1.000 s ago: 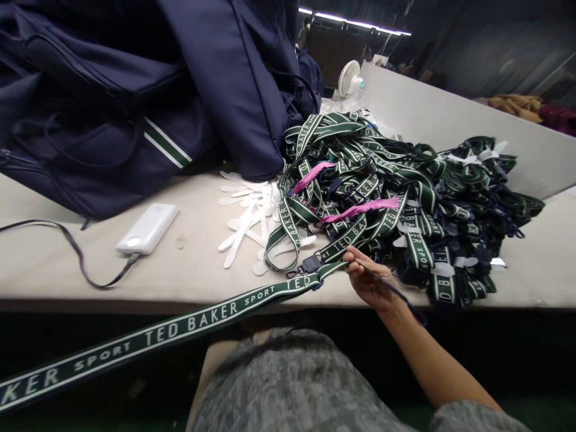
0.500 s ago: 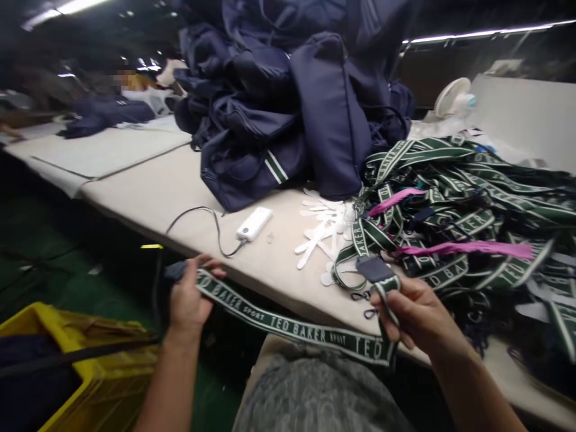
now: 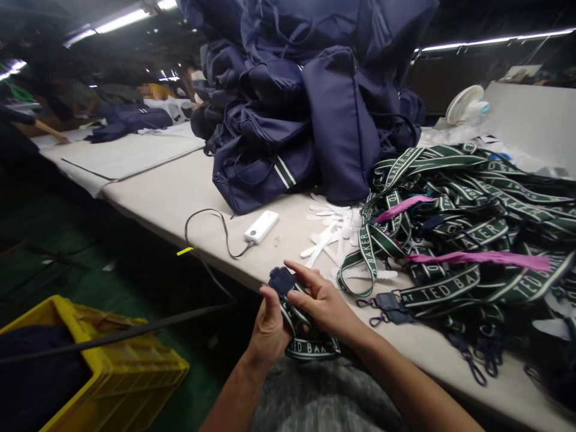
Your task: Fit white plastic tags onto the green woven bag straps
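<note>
The left hand (image 3: pixel 269 327) and the right hand (image 3: pixel 324 303) meet in front of the person's lap, just off the table (image 3: pixel 153 189) edge, closed on 1 green strap (image 3: pixel 310 349) that hangs in folds beneath them. Its dark tab (image 3: pixel 282 281) sits up between the 2 hands; the left fingers seem curled behind it, though the folds partly hide them. Right of the hands lies a pile (image 3: pixel 463 180) of similar straps with 2 pink strips (image 3: pixel 486 259) across it, beside white pieces (image 3: pixel 330 237). Navy bags (image 3: pixel 339 126) stand behind the power bank (image 3: pixel 261 228).
</note>
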`<state>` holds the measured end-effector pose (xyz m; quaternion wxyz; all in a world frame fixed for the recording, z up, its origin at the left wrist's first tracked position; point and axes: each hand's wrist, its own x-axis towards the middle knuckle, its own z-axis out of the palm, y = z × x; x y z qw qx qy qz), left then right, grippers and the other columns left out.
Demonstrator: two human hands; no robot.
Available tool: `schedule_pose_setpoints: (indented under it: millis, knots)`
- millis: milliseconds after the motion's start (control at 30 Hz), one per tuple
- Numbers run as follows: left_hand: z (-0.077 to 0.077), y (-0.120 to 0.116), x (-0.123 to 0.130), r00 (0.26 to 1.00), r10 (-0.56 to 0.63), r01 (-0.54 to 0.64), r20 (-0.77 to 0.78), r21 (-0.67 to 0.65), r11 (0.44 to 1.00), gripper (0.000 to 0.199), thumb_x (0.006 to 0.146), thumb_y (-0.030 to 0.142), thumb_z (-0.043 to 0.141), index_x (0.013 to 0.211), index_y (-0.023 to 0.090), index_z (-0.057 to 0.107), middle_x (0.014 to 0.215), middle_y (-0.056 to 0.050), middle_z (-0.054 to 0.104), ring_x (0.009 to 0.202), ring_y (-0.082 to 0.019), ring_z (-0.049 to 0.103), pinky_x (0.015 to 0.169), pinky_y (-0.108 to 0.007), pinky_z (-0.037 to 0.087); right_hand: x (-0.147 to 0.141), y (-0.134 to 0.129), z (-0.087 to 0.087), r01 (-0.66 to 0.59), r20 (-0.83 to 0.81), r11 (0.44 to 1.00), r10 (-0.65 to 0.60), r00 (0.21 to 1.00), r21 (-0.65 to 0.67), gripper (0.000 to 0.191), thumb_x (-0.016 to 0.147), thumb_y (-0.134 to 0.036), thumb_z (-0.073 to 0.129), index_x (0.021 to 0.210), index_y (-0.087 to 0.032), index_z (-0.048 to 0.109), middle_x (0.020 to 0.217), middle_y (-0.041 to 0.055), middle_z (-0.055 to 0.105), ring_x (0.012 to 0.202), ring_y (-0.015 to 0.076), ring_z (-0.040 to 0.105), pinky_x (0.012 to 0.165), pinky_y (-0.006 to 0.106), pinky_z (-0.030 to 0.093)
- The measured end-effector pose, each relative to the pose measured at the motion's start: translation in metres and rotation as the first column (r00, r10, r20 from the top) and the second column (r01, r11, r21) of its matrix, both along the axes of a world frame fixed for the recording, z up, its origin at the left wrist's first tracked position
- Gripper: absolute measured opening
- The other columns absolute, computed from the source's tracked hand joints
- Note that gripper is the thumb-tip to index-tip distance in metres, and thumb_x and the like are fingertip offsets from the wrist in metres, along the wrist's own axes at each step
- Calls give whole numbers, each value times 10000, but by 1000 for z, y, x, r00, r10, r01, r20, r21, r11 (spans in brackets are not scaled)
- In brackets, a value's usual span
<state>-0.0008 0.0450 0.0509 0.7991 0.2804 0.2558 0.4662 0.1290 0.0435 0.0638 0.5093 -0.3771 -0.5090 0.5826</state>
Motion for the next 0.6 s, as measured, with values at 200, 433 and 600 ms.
schedule_pose_setpoints:
  millis: [200, 433, 600]
  knots:
    - [16, 15, 13, 981, 175, -179, -82, -50, 982, 426, 750, 424, 837, 1008, 107, 720, 984, -155, 723, 1022, -328, 684, 952, -460, 558, -3, -7, -4, 43, 56, 999, -42, 998, -15, 820, 852, -344, 749, 1555, -285, 331, 1137, 53, 659, 1004, 195, 628, 926, 325, 504]
    - [39, 51, -10, 913, 401, -405, 77, 46, 913, 96, 887, 154, 607, 906, 95, 681, 699, -43, 615, 709, -154, 647, 790, -333, 604, 29, -34, -13, -207, 0, 940, 215, 977, -270, 493, 675, -370, 898, 1067, -134, 715, 666, -32, 580, 581, 91, 474, 550, 208, 367]
    - [63, 65, -9, 919, 287, -293, 271, -19, 956, 227, 942, 38, 414, 892, 67, 634, 591, 38, 397, 486, -50, 435, 475, -136, 432, 32, -45, -16, -324, -22, 932, 325, 945, -162, 316, 651, -370, 911, 725, -131, 719, 793, 19, 638, 793, 149, 565, 732, 245, 434]
